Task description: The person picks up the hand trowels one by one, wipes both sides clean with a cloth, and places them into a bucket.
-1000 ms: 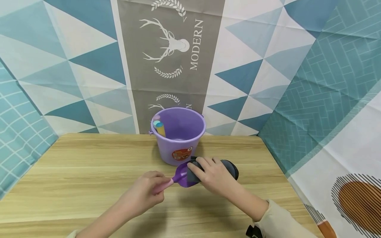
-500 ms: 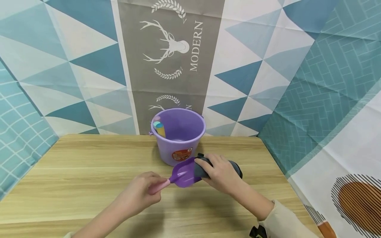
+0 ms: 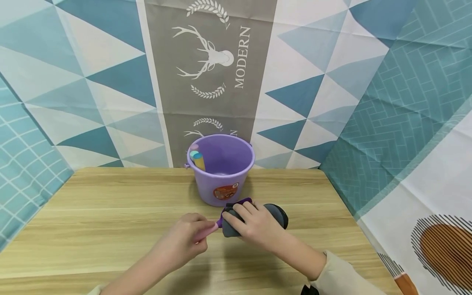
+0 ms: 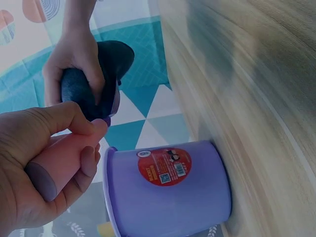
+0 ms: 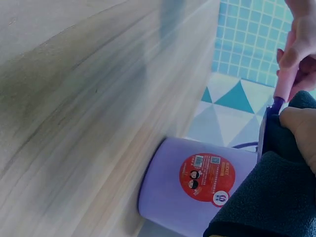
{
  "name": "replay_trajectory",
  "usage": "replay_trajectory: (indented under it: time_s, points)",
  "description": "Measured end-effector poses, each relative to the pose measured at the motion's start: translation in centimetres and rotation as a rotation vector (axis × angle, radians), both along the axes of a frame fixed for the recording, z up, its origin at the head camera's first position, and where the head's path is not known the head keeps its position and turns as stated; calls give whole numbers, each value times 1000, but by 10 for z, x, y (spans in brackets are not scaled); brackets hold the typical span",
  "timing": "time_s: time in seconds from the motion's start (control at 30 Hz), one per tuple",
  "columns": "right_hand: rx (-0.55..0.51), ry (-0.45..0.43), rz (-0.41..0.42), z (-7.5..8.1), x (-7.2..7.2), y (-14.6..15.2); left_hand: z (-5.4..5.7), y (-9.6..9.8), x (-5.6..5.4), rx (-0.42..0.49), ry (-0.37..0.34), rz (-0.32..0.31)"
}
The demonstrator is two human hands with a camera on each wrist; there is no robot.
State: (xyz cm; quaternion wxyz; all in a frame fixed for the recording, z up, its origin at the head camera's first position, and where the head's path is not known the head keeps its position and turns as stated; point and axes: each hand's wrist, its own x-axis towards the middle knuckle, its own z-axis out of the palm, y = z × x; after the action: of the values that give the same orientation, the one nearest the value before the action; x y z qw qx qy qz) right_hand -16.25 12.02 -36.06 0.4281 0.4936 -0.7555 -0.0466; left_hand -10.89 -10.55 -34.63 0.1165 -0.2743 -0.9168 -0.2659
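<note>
A toy shovel with a pink handle [image 3: 205,232] is gripped by my left hand [image 3: 185,238], held above the table. Its purple scoop [image 3: 246,200] is mostly hidden, with only an edge and the neck showing. Over the scoop lies a dark grey, fuzzy cloth [image 3: 275,214], folded in several layers. My right hand [image 3: 254,228] holds this cloth against the scoop, fingers pointing toward the handle. In the left wrist view the cloth [image 4: 79,88] wraps close to the scoop's neck. The right wrist view shows the cloth [image 5: 276,197] lying along the scoop's edge.
A purple bucket [image 3: 206,184] with a red label stands on the wooden table [image 3: 110,213], just behind the hands. Inside it lean a yellow handle with a blue end [image 3: 199,161] and a few pastel ends. Patterned sheets hang behind and at both sides.
The right hand first slid the cloth right toward the scoop's tip, baring the scoop. Now it has come back left, covering the scoop up to the handle. My left hand moved slightly right.
</note>
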Motion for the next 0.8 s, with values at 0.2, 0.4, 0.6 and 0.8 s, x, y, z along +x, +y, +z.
replay_trajectory:
  time_s: [0.2,0.4,0.6,0.8]
  points:
    - [20,-15,-34,0,-2,4,-3,-2,0,-7,68,-20]
    - [-3,-89,-86,0,-7,16,-4,-9,0,29,34,-22]
    - [-31,-112,-92,-2,-15,28,-6,-15,0,72,-36,1]
    - [-126,-185,-57,-3,-19,37,-12,-19,-1,133,-79,7]
